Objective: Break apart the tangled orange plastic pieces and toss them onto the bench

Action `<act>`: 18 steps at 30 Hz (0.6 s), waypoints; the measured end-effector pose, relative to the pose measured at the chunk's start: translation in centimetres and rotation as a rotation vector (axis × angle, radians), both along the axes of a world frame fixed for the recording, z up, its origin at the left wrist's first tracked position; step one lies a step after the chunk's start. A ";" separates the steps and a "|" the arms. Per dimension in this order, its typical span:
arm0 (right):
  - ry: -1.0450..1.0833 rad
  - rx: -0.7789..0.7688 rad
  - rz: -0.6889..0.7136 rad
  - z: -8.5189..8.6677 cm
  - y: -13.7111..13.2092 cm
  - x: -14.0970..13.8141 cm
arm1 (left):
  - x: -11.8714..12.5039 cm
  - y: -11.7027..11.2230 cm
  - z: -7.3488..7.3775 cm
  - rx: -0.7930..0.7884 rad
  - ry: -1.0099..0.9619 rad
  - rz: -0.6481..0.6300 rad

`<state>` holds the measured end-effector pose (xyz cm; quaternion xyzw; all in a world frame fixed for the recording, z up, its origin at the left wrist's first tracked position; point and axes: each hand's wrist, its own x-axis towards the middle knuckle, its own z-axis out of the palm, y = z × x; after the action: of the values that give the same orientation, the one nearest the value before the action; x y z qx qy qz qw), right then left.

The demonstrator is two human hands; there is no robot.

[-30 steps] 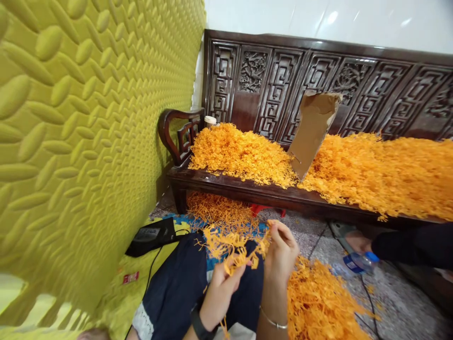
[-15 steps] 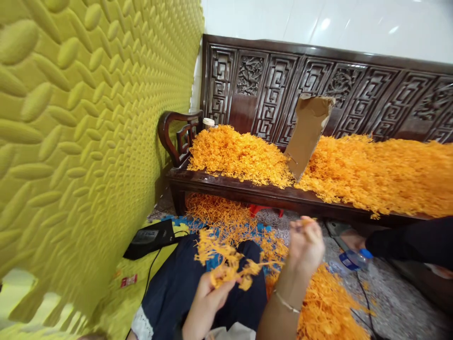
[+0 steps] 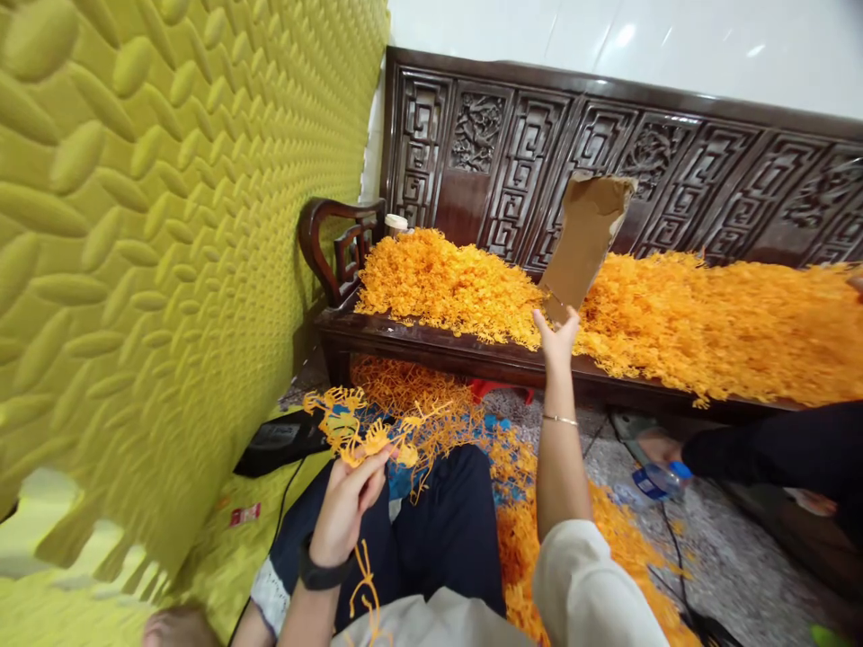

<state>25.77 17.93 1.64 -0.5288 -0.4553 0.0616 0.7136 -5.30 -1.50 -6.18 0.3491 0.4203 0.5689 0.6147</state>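
Fingertips of the left hand [image 3: 351, 499] pinch a loose cluster of orange pieces [image 3: 374, 438], thumb against forefinger, thin prongs sticking out over the lap. A light grip close to the joined part should serve best, since the strands look fine enough to bend or snag. One stray strand [image 3: 365, 580] dangles beside the left wrist and seems worth keeping clear of the work.

The right hand [image 3: 558, 341] reaches out at the bench edge, thumb and forefinger spread wide; whether it touches anything is hard to tell. It is just below the cardboard sheet [image 3: 581, 243], which leans between the left pile [image 3: 451, 283] and the right pile [image 3: 728, 323] on the bench [image 3: 431, 348]. Reaching low, without knocking that divider, would likely keep the piles apart. Beyond the knees, a tangle [image 3: 411, 385] lies on the floor under the bench.
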 end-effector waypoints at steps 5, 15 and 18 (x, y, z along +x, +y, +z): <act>-0.051 -0.263 0.522 -2.3 -6.2 -6.5 | 0.4 0.2 0.5 -0.001 -0.091 0.058; 0.316 -0.469 1.152 -5.0 -15.7 -17.3 | 1.1 0.0 0.9 0.032 -0.285 0.195; 0.380 -0.347 1.001 -5.2 -15.5 -17.0 | 1.2 -0.4 0.8 0.012 -0.356 0.156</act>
<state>8.75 2.38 -3.56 -0.3375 -0.4974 0.5608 0.5694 -4.06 -1.87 -5.37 0.2132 0.3274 0.6700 0.6312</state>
